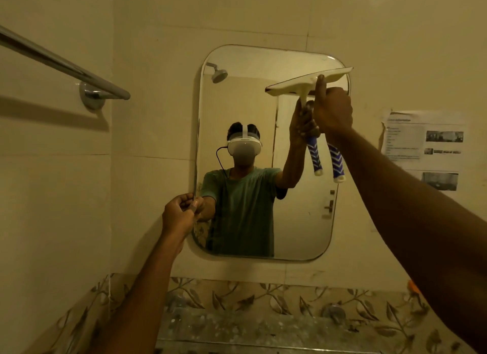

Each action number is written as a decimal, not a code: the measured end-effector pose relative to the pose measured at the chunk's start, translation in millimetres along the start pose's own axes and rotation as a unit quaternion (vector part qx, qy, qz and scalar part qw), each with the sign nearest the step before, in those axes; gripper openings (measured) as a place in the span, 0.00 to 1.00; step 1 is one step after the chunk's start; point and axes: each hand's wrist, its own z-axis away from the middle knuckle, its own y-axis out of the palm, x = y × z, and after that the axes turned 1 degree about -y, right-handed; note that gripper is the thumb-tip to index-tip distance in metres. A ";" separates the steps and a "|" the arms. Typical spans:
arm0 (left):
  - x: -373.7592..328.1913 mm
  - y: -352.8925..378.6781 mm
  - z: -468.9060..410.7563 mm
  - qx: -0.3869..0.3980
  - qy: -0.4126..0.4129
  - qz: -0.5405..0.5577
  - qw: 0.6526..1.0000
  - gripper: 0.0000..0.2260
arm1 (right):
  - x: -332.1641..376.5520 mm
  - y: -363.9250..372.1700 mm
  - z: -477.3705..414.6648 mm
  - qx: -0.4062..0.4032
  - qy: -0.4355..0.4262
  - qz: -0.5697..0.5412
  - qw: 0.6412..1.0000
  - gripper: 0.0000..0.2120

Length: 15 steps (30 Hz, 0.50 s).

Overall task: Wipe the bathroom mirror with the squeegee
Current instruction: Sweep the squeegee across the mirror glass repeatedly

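up high, right hand [332,110] grip holding squeegee [311,83]: cream blade, blue-white handle.

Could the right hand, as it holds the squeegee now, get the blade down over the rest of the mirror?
Probably yes. The right hand holds the squeegee at the mirror top right, glass below bare; the left hand grips only its left edge.
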 end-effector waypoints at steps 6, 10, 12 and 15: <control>2.1 0.4 0.2 -0.005 0.008 -0.005 1.000 0.13 | -5.9 11.8 13.6 0.029 0.059 -0.032 0.997 0.27; -0.4 -1.1 0.1 0.004 0.000 0.008 1.000 0.14 | -19.0 16.1 50.6 0.049 0.115 -0.037 0.991 0.33; -1.0 -2.6 1.2 0.009 0.000 0.012 1.000 0.14 | -31.1 17.8 77.6 0.064 0.133 -0.047 0.988 0.34; -0.7 -2.7 1.8 0.010 -0.003 0.017 1.000 0.15 | -55.3 19.6 122.1 0.069 0.139 -0.033 0.987 0.32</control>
